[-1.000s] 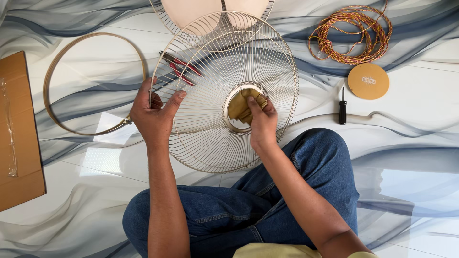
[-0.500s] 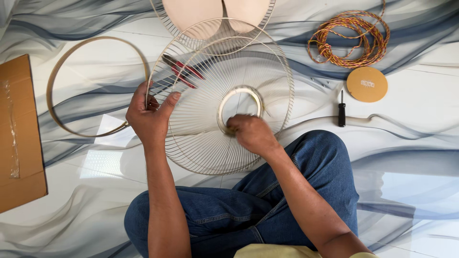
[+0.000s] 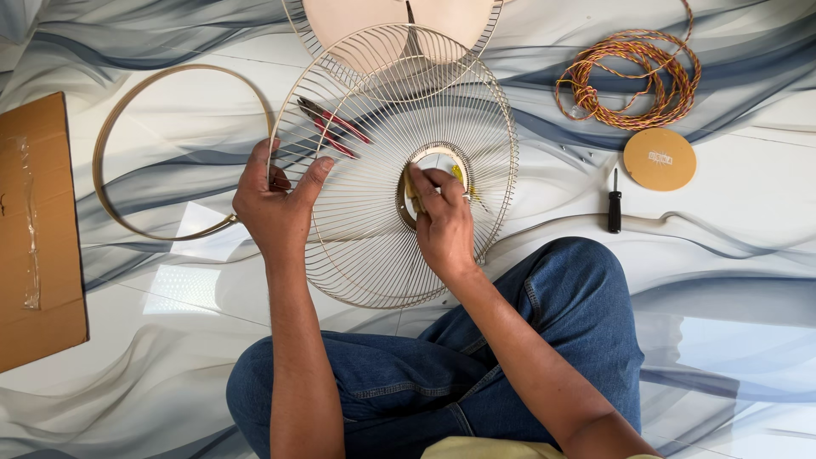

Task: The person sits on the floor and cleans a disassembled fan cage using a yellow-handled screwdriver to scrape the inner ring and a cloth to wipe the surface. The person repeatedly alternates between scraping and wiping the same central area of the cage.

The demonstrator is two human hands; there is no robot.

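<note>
Gripping the wire fan guard at its left rim: left hand, closed, thumb over the front of the wires and fingers curled behind the edge. Pinched in the right hand, closed as well, a small yellowish piece pressed against the guard's centre ring; what that piece is cannot be told, being mostly hidden by the fingers. Guard itself tilted up off the floor, lower edge close to the knees in blue jeans, upper edge overlapping a second wire guard lying flat near the top of the view, with pale fan blades inside it. Seen through the held guard's wires, just right of the left hand, a pair of red-handled pliers on the floor. To the left, lying flat and just beside the left hand, a thin metal hoop, with a piece of brown cardboard at the far left edge. To the right of the guard, well apart from both hands, a small black-handled screwdriver, a round tan disc above it, and a coil of orange and red cord beyond that. All of it spread on a glossy white floor with blue-grey wavy streaks.
</note>
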